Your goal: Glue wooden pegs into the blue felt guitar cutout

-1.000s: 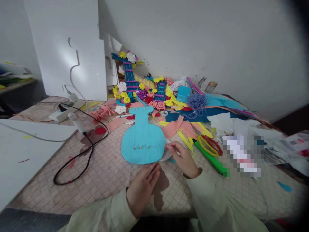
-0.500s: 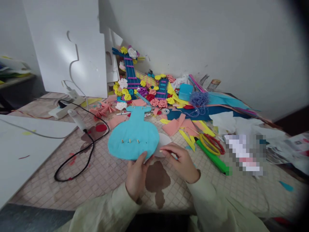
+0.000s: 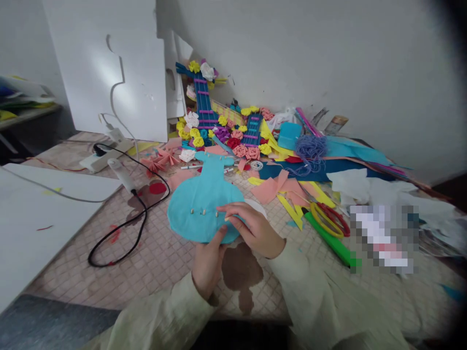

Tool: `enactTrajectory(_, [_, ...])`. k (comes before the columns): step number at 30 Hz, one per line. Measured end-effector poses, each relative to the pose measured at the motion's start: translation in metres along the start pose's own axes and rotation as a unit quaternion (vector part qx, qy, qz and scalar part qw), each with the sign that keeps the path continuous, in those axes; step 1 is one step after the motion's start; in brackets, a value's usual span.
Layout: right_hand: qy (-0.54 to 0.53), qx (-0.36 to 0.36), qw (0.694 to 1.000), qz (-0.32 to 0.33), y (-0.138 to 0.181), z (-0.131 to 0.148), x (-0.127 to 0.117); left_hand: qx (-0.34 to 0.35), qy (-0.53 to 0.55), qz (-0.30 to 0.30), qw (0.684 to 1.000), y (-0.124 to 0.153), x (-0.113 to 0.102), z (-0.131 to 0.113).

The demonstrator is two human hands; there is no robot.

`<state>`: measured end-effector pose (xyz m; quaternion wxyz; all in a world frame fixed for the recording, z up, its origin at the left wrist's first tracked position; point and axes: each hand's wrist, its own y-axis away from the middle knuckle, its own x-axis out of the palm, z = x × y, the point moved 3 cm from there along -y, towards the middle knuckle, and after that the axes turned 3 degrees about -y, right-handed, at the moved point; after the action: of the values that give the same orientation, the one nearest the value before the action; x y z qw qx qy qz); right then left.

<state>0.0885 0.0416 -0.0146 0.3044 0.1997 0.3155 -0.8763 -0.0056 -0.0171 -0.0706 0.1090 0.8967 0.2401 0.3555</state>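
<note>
A light-blue, guitar-shaped cutout (image 3: 189,197) with a round body and a narrow neck is tilted up over the table. My left hand (image 3: 208,265) grips its lower edge, thumb on the front and fingers behind. Several small wooden pegs (image 3: 204,212) stick out of its body in a row. Over the right side of the body, my right hand (image 3: 255,228) pinches another small pale peg (image 3: 226,218) between thumb and fingertips, close to the end of the row. A white disc (image 3: 257,206) lies partly hidden behind the cutout.
Yellow-handled scissors (image 3: 324,221) and a green cutter (image 3: 330,238) lie to the right. A white glue gun (image 3: 122,175) with a looping black cable (image 3: 144,223) lies left. Behind are paper flowers (image 3: 241,150), blue yarn (image 3: 310,147) and paper scraps (image 3: 270,187). A white board (image 3: 54,214) covers the left side.
My right hand has moved left and slightly up with the peg, from beside the cutout to over its body. My left hand keeps its grip. The view has shifted slightly.
</note>
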Motion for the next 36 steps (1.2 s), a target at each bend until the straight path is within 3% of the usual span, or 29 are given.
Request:
enactTrajectory(16, [-0.014,0.032,0.999,0.0,0.001,-0.012,0.006,-0.004,0.006,-0.003,1.0,0.001,0.002,-0.003])
enactTrajectory(21, [-0.02,0.016,1.0,-0.012,-0.002,-0.009,0.004,0.004,-0.033,-0.005,0.999,-0.002,-0.003,-0.001])
enactTrajectory(27, [0.023,0.01,0.993,-0.111,0.001,-0.01,-0.021,0.052,-0.113,-0.036,0.992,-0.004,-0.013,0.001])
enactTrajectory(36, [0.098,0.008,0.99,-0.102,0.02,-0.011,-0.015,0.128,-0.262,-0.032,0.956,0.004,-0.015,-0.003])
